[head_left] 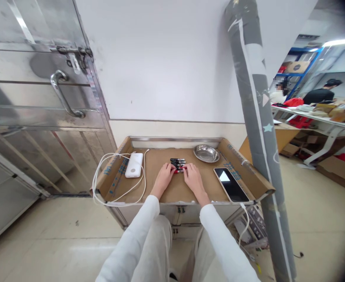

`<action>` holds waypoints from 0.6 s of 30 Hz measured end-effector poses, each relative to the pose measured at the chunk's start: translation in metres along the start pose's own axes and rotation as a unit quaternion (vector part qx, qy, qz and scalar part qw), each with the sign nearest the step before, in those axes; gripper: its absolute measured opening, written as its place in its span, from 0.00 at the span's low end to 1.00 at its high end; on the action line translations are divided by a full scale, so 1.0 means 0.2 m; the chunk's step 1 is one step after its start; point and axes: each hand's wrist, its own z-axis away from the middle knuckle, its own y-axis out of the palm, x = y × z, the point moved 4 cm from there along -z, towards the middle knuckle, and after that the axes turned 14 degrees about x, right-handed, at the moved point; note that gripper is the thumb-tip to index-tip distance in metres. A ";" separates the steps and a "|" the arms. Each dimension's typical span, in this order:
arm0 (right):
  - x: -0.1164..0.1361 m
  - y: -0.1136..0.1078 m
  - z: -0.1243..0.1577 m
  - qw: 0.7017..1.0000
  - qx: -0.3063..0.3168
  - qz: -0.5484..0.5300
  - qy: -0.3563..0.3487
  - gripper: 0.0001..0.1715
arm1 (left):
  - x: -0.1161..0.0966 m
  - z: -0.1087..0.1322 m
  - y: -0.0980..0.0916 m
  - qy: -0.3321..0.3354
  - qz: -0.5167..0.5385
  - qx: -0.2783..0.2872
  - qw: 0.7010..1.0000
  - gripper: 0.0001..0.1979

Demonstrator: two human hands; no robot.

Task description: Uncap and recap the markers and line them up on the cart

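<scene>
Presently, on my feed, white sleeves (143, 219) rise from the bottom edge to a bare left hand (164, 178) and a bare right hand (194, 179) at the frame's centre. I see both sets of fingers bunched narrowly at opposite ends of a slim red pen-like stick (178, 171); I cannot tell whether either pinches it. Just beyond, slim black pen-like sticks (177, 161) lie in a row on the brown cardboard-lined tabletop (156, 156). Right of centre lies a black-screened smartphone (233, 186); left of centre, a white rectangular power bank (134, 164). Farther back sits a round, shiny metal bowl (207, 154).
</scene>
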 end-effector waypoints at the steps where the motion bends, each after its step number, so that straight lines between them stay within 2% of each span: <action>1: 0.00 0.00 -0.02 1.000 -0.007 0.005 0.004 0.13 | 0.01 -0.02 0.00 -0.001 -0.002 -0.007 1.000 0.06; 5: 0.00 0.01 -0.07 1.000 -0.012 -0.002 0.001 0.14 | 0.02 -0.07 0.02 0.012 -0.003 -0.019 1.000 0.07; 11: 0.00 0.03 -0.07 1.000 -0.009 -0.014 -0.004 0.15 | 0.02 -0.07 0.01 0.010 0.013 -0.030 0.999 0.08; 18: 0.03 0.03 -0.06 0.998 0.014 -0.045 -0.047 0.16 | -0.01 -0.06 0.00 0.037 0.014 -0.011 0.999 0.08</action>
